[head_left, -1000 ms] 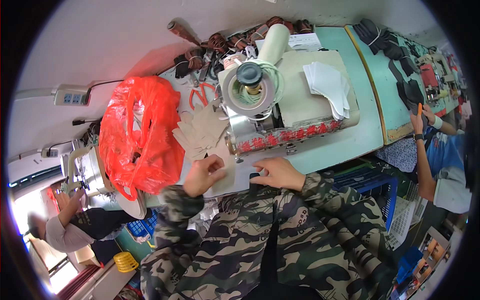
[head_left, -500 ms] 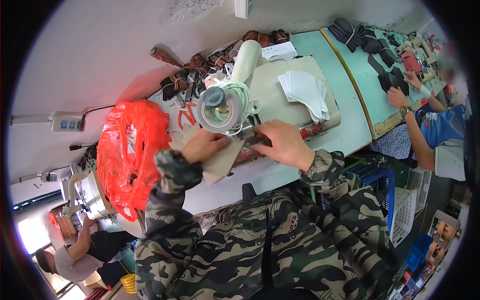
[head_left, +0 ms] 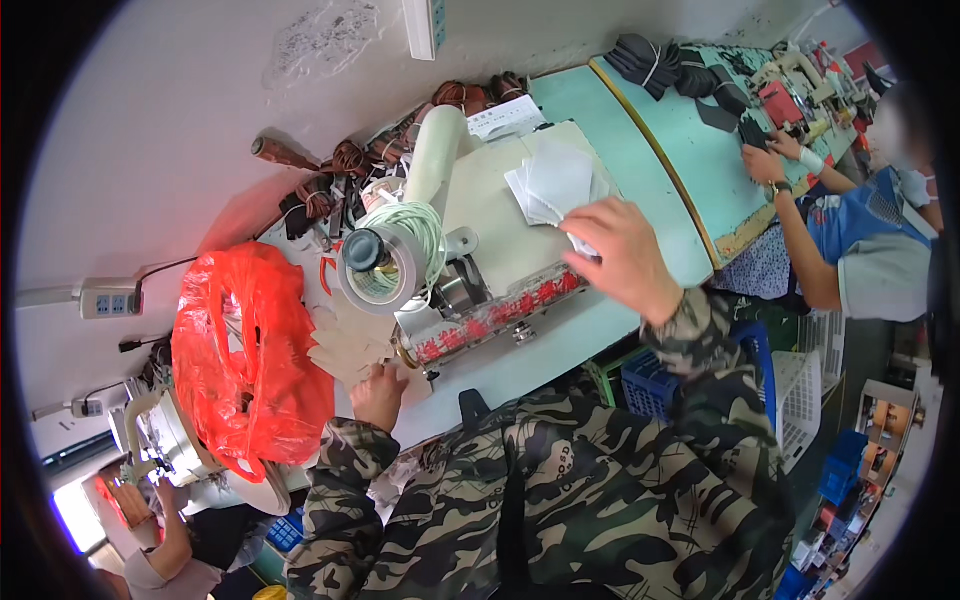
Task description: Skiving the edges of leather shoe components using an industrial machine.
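Observation:
My right hand (head_left: 622,258) reaches over the cream sewing machine (head_left: 500,215) to a stack of white cut pieces (head_left: 556,180) lying on its flat top. Its fingers pinch the corner of one white piece (head_left: 579,244) at the stack's near edge. My left hand (head_left: 379,395) rests palm down on the table beside a pile of beige cut pieces (head_left: 345,348), left of the machine's needle end. Its fingers curl under and are hidden. Both sleeves are camouflage.
A red plastic bag (head_left: 245,360) bulges at the left. A pale thread cone (head_left: 385,262) stands on the machine. Brown leather scraps (head_left: 330,185) lie along the wall. A co-worker in blue (head_left: 860,250) works at the green table (head_left: 660,140). Blue crates (head_left: 655,385) stand below.
My right hand left the needle area and swung right to the white stack. My left hand drew back from the machine to the beige pile. The view tilted down and left.

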The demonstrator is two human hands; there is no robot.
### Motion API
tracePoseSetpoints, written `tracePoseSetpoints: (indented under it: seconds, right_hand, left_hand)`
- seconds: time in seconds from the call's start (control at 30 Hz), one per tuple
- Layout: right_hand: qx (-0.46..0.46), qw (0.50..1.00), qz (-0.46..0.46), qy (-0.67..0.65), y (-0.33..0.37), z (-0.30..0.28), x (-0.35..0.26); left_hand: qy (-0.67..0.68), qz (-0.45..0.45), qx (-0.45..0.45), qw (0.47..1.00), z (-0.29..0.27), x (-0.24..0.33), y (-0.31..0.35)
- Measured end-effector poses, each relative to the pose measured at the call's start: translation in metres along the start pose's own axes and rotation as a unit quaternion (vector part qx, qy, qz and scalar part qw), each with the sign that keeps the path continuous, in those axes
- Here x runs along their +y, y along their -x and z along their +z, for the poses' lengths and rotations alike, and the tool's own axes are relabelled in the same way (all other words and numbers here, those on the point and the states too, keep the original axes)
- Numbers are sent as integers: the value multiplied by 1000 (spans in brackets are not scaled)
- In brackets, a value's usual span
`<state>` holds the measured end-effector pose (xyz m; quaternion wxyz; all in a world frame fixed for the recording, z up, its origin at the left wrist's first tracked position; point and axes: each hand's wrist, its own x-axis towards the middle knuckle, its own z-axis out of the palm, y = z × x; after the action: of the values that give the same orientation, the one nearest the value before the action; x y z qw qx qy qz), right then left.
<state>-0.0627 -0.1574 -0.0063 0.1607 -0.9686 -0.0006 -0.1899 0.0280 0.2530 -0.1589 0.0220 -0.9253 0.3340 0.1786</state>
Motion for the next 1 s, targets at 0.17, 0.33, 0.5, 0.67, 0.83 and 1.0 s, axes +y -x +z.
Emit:
tracePoseSetpoints:
  seconds: [0.17, 0.33, 0.5, 0.67, 0.83, 1.0]
  right_hand:
    - [-104, 945, 107, -291, 27, 28, -56]
    - [-191, 919, 102, -330, 41, 56, -85]
    - [-295, 865, 97, -393, 61, 97, -97]
    - [-311, 857, 91, -401, 65, 112, -105]
    - [-376, 816, 126, -420, 56, 107, -113]
    - [-299, 708, 230, -597, 40, 108, -129]
  left_hand:
    - [25, 57, 72, 995, 17, -7, 11]
    - [139, 74, 100, 982, 13, -17, 31]
    - [194, 79, 48, 977, 8, -11, 47]
    - [127, 135, 104, 977, -9, -9, 41]
    - [291, 126, -40, 947, -59, -2, 33]
    - [606, 21, -206, 768, -148, 36, 4]
